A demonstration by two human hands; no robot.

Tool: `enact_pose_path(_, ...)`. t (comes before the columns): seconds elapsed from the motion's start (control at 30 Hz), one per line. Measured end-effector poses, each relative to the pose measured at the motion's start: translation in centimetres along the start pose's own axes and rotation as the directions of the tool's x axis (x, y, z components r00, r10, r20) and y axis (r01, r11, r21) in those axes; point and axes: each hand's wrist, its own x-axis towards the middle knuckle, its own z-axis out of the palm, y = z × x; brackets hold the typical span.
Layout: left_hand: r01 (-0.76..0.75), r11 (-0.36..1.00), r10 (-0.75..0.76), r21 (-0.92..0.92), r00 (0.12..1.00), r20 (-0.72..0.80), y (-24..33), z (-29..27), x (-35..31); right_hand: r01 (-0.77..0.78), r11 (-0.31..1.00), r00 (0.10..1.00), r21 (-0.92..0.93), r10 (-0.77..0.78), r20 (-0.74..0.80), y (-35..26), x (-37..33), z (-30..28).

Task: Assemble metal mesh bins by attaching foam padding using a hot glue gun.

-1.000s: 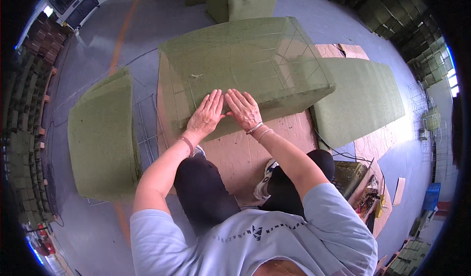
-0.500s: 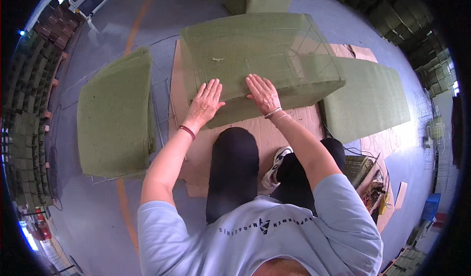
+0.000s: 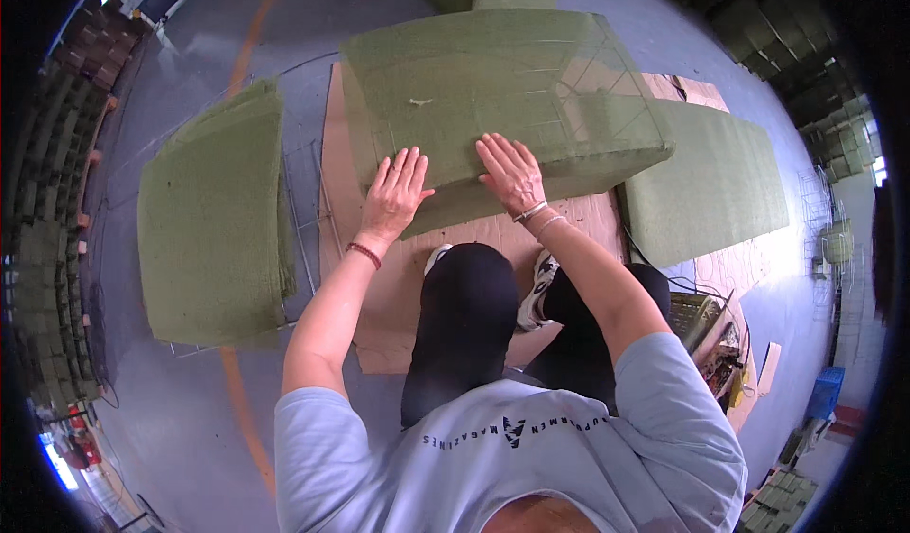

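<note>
In front of me stands a wire frame covered with sheer green mesh (image 3: 455,78); thin wires show through at its right end. My left hand (image 3: 395,192) lies flat on the near upper edge of the cover, fingers stretched out and thumb apart. Farther right along that edge, my right hand (image 3: 512,171) rests palm down with its fingers extended. Neither hand grips anything. A small pale scrap (image 3: 420,102) lies on the mesh beyond my left hand.
Cardboard (image 3: 379,315) lies under the frame. A stack of green mesh sheets (image 3: 216,220) is at left, a green mesh-covered piece (image 3: 701,187) at right. A box (image 3: 697,318) and tools (image 3: 728,362) sit by my right leg. Wire frames (image 3: 821,220) stand far right.
The surroundings shift slightly in the picture as my view moves. Both hands stay flat on the green mesh cover near its front edge. My left shoe now shows beside my knee.
</note>
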Motion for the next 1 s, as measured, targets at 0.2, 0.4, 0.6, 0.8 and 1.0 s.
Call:
enact_pose_path(0.2, 0.017, 0.999, -0.015, -0.029, 0.999, 0.052, -0.3, 0.1, -0.8, 0.278, 0.951, 0.958, 0.135, -0.284, 0.031, -3.9, 3.3, 1.8)
enact_pose_path(0.4, 0.052, 0.998, -0.051, -0.021, 0.997, 0.063, -0.1, 0.2, 0.2, 0.241, 0.965, 0.970, 0.108, -0.237, -0.046, -3.9, 3.7, 2.4)
enact_pose_path(0.6, 0.049, 0.998, -0.046, -0.042, 0.995, 0.084, 0.2, 0.2, -0.6, 0.303, 0.936, 0.949, 0.177, -0.313, 0.035, -3.6, 3.5, 1.2)
enact_pose_path(0.8, 0.051, 0.999, -0.050, -0.008, 0.996, 0.076, 0.1, -0.1, -0.6, 0.299, 0.932, 0.924, 0.204, -0.336, 0.183, 8.9, 0.7, -2.4)
enact_pose_path(1.0, 0.070, 0.996, -0.065, -0.063, 0.995, 0.081, 0.1, -0.5, -0.2, 0.190, 0.979, 0.979, 0.073, -0.195, 0.067, 8.7, -1.7, -2.1)
